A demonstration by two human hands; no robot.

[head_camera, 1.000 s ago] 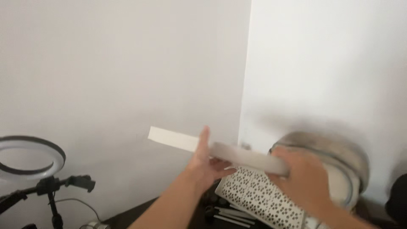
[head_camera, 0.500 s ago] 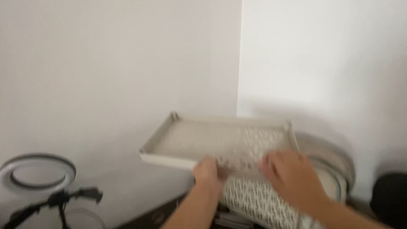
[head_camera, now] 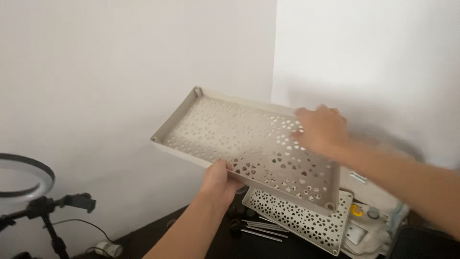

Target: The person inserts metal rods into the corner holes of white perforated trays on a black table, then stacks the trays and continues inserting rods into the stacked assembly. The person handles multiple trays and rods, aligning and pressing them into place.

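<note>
Beige perforated tray [head_camera: 239, 139] held tilted in the air before a white wall corner. Left hand [head_camera: 219, 180] clamped on its near long rim, thumb inside. Right hand [head_camera: 320, 128] laid on the far rim, blurred; grip cannot be told. A 2nd tray [head_camera: 302, 218] lies below, thin metal rods [head_camera: 261, 228] just beside it.

Ring light [head_camera: 21, 175] on stand, metal rods [head_camera: 261, 229]

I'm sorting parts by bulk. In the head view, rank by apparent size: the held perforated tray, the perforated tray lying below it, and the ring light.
1. Held perforated tray, though nearness to the camera inflates it.
2. Lower perforated tray, partly hidden.
3. Ring light, cut off by the frame, so unsure.
</note>
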